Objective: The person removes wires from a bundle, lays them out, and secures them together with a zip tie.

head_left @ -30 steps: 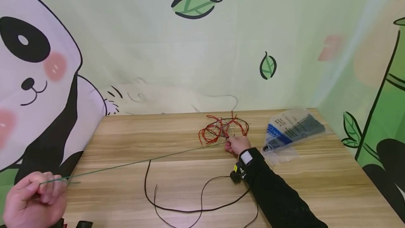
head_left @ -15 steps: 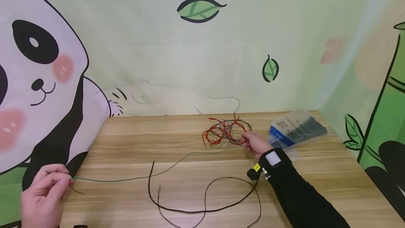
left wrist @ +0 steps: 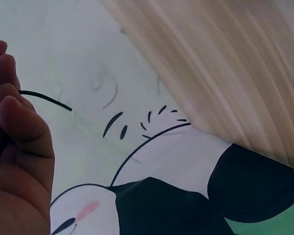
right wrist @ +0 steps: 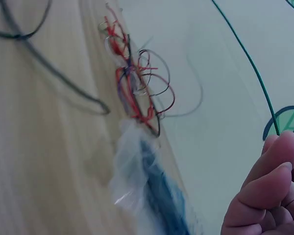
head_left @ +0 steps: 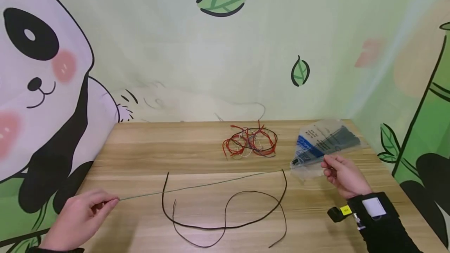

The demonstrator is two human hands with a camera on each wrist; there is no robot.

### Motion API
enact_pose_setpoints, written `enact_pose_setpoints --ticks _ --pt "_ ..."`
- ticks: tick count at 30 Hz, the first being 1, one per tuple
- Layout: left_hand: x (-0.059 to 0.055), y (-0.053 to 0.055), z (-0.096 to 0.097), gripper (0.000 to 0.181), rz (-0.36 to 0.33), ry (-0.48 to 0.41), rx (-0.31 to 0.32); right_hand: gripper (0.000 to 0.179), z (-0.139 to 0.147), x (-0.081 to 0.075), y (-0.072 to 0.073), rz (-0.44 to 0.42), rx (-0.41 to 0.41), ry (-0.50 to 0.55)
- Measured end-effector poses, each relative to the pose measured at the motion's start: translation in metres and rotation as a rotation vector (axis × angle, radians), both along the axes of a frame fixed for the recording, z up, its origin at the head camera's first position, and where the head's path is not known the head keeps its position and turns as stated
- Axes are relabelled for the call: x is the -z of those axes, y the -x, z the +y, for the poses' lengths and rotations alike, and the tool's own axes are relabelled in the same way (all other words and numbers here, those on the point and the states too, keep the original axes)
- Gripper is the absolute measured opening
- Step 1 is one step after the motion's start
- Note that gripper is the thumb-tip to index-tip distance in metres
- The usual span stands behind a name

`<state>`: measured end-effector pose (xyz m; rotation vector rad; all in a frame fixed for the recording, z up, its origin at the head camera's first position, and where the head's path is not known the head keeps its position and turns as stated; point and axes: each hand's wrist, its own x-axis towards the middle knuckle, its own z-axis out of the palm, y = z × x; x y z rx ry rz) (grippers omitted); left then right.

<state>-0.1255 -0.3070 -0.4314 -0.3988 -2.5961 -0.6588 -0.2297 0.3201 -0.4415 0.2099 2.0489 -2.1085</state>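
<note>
Presently, item one: a thin green wire (head_left: 207, 185), running almost straight across the centre of the head view, its long axis rising gently from lower left to middle right. Left hand (head_left: 82, 214), lower left: pinching one side of it between thumb and fingers. Right hand (head_left: 346, 175), middle right: pinching the other side at the fingertips; its last stretch is blurring against a plastic bag (head_left: 311, 149). Neither hand is standing nearer; the wire is lying between both. Lower centre, on the bench (head_left: 140, 147): a thick black wire (head_left: 207, 228), bowing downward, its left arm crossing the green line in view. Upper centre: a red-and-black tangle (head_left: 250, 139), lying apart from both hands.
</note>
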Motion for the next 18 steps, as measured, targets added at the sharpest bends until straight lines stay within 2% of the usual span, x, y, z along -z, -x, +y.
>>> enact_pose_setpoints --ticks 2,5,8,10,14,18 --pt "0.005 0.004 0.001 0.026 0.011 0.057 0.021 0.024 0.007 0.006 -0.01 -0.022 0.01 -0.051" --pt "0.013 0.011 0.002 0.023 0.008 0.116 0.021 0.024 0.013 0.015 -0.021 -0.06 0.018 -0.133" --pt "0.02 0.017 0.005 0.016 -0.025 0.18 -0.01 0.025 0.015 0.024 -0.028 -0.086 -0.001 -0.249" --pt "0.024 0.022 0.007 0.012 -0.085 0.209 -0.036 0.026 0.016 0.028 -0.031 -0.099 -0.023 -0.337" --pt "0.032 0.031 0.014 0.01 -0.249 0.228 -0.083 0.027 0.017 0.036 -0.036 -0.124 -0.073 -0.458" --pt "0.04 0.037 0.022 0.014 -0.346 0.248 -0.069 0.029 0.017 0.041 -0.038 -0.142 -0.123 -0.548"
